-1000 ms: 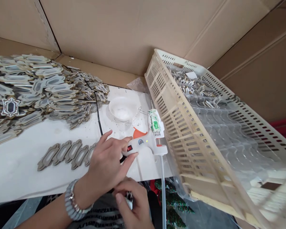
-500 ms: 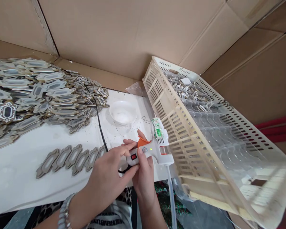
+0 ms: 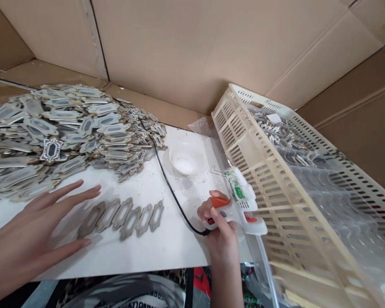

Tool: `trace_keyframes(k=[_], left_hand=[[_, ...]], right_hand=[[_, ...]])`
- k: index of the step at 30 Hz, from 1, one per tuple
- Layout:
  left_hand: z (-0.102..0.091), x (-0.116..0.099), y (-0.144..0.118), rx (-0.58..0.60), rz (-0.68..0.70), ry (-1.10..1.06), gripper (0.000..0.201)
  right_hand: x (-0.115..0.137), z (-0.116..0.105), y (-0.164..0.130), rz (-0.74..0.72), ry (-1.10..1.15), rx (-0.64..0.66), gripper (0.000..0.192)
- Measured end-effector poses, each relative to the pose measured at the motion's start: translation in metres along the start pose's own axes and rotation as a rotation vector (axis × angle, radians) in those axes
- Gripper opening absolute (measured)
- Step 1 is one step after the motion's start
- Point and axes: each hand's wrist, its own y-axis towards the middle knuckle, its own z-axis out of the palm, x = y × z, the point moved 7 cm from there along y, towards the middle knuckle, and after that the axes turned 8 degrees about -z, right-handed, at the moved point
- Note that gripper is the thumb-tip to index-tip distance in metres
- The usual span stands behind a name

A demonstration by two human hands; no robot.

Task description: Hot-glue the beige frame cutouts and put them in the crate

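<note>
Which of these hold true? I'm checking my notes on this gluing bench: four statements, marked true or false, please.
1. The right hand grips the glue gun. True.
2. The left hand holds a glue stick. False: it is open, fingers spread near the row of frame pieces.
3. The small white bowl sits inside the crate. False: it stands on the white tabletop.
4. A black cord runs to the glue gun. True.

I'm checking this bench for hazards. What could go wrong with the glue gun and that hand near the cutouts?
The right hand grips the glue gun close to the crate; its tip might touch the plastic. The left hand hovers over the row of cutouts, so glue could reach fingers. The cord could snag the pile.
</note>
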Motion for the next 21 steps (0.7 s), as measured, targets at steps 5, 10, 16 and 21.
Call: trace_keyframes(k=[5, 10, 16, 21], left_hand=[[0.006, 0.001, 0.01, 0.276, 0.007, 0.098, 0.066], [0.012, -0.003, 0.018, 0.398, -0.052, 0.1, 0.06], [0.011, -0.003, 0.014, 0.377, -0.077, 0.012, 0.057], [0.006, 0.003, 0.008, 0.318, -0.125, -0.062, 0.056]], right_hand=[[-0.002, -0.012, -0.012, 0.057, 0.005, -0.085, 0.036], [-0.002, -0.015, -0.015, 0.071, 0.001, -0.144, 0.041], [-0.002, -0.012, -0.013, 0.074, -0.03, -0.128, 0.048], [-0.001, -0.012, -0.013, 0.08, -0.056, -0.156, 0.048]])
